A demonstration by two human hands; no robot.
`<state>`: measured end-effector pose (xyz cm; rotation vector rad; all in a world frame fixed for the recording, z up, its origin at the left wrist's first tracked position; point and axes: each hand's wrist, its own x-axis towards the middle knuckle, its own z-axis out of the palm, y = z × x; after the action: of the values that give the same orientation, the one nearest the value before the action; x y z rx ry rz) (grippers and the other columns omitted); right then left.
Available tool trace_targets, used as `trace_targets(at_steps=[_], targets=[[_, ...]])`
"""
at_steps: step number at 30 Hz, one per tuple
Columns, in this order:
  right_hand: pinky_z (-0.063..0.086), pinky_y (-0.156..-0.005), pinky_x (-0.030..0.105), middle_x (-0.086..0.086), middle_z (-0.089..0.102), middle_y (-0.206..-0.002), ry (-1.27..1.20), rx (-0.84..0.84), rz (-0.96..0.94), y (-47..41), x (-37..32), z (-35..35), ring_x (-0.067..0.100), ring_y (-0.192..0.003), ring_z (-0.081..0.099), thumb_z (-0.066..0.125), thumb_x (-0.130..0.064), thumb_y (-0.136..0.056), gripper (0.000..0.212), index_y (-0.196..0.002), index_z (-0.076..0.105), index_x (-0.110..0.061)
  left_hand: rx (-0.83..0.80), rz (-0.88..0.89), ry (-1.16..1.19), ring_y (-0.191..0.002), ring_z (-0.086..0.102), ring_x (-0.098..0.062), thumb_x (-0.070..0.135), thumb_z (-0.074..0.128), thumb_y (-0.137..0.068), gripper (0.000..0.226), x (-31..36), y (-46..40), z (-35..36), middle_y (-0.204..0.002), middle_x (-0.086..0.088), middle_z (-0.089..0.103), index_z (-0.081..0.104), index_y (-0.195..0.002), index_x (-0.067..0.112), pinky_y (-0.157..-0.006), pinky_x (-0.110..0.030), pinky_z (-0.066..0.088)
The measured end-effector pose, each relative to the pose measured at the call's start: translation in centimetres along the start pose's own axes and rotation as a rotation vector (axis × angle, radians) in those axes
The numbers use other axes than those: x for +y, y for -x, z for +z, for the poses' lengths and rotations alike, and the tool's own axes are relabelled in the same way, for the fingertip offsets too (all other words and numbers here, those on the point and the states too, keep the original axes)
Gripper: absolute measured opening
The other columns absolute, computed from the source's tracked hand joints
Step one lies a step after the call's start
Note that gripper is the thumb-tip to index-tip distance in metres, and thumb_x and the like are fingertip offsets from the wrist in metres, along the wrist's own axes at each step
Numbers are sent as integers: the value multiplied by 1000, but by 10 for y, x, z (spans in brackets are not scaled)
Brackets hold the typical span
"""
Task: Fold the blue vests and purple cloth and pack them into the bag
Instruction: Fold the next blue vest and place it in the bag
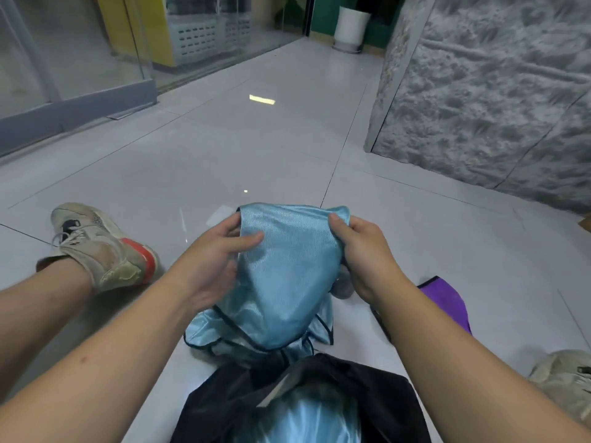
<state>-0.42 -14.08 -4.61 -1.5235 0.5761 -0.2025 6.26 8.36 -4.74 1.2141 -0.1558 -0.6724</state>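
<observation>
The left hand (pixel 217 251) pinches the blue vest (pixel 281 273) near the middle of the frame. Its thumb lies on top of the shiny cloth and the other fingers curl under the edge. The right hand (pixel 361 251) is closed around the vest's upper right corner, thumb on top. Both hands hold the vest up, and its lower end hangs down onto more blue cloth (pixel 256 334) with dark trim lying on the floor (pixel 256 148).

Just below that, at the bottom of the frame, the black bag (pixel 383 398) lies open. Something shiny and blue (pixel 307 420) is already inside it. The purple cloth (pixel 447 302) lies flat on the floor at the right, partly hidden behind the right arm.

The step looks like folding this vest. To do it well, I think the hands should pull the top edge straight, bring the corners together evenly, and smooth the slippery cloth so it stays small enough for the bag.

A worn shoe (pixel 102 247) rests at the left.
</observation>
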Motion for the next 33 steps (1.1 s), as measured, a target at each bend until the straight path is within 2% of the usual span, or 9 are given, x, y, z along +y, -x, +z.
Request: trace_targets(at_steps=[4, 10, 13, 16, 19, 23, 27, 30, 33], targets=[[44, -73, 42, 9, 55, -83, 80, 13, -143, 15, -25, -8, 23, -75, 50, 67, -65, -76, 83, -99, 53, 14, -87, 72, -198, -119, 70, -28, 9, 75, -88, 50, 16, 14, 6, -129, -6, 73, 69, -130, 33, -107, -50, 49], [40, -67, 43, 9, 52, -77, 33, 109, -250, 33, -50, -26, 24, -70, 46, 65, -59, -79, 71, -84, 51, 11, -24, 111, -551, -107, 74, -21, 15, 74, -86, 56, 31, 19, 33, -112, 9, 77, 62, -120, 57, -100, -56, 56], [53, -76, 44, 8, 56, -84, 27, 110, -210, 34, -50, -31, 23, -78, 52, 65, -49, -85, 62, -94, 55, 12, -88, 16, -493, -105, 71, -33, 11, 66, -90, 60, 37, 22, 46, -123, -3, 73, 57, -125, 60, -91, -57, 57], [56, -104, 52, -3, 68, -109, 185, 15, -138, 40, -47, -32, 13, -99, 63, 69, -48, -88, 47, -117, 70, -11, -177, -34, -332, -99, 72, -36, 0, 51, -103, 53, 45, 22, 62, -125, -9, 73, 60, -128, 46, -95, -63, 54], [49, -113, 44, -8, 56, -144, 293, -43, -102, 61, -50, -29, 14, -130, 59, 71, -45, -95, 64, -152, 50, -25, -237, -10, -196, -91, 75, -28, 3, 46, -108, 41, 59, 24, 81, -117, -9, 77, 54, -142, 25, -81, -49, 61], [62, -93, 43, 1, 75, -120, 340, 2, -104, 72, -40, -35, 13, -95, 75, 61, -58, -96, 44, -122, 72, -25, -323, -1, -115, -102, 71, -30, 9, 52, -105, 64, 75, 24, 94, -136, -10, 68, 28, -159, 35, -86, -50, 60], [66, -77, 44, 13, 63, -141, 135, 6, 141, 74, -27, -44, 32, -87, 79, 42, -109, -52, 128, -140, 61, -19, -347, 41, -141, -113, 70, -21, 4, 51, -105, 81, 83, 23, 106, -154, 2, 49, 10, -162, 44, -100, -67, 51], [63, -90, 48, 26, 68, -130, -1, -160, 155, 82, -23, -47, 41, -98, 75, 61, -94, -59, 108, -142, 57, -25, -379, 34, -45, -122, 67, -35, -6, 48, -102, 79, 83, 22, 113, -157, -14, 44, 14, -160, 36, -89, -61, 58], [56, -103, 47, 16, 77, -102, -132, -335, 145, 87, -18, -51, 33, -86, 69, 83, -45, -79, 66, -130, 66, -6, -341, 80, -17, -106, 70, -36, -11, 46, -101, 47, 83, 26, 122, -138, -20, 51, 39, -129, 25, -80, -50, 60]])
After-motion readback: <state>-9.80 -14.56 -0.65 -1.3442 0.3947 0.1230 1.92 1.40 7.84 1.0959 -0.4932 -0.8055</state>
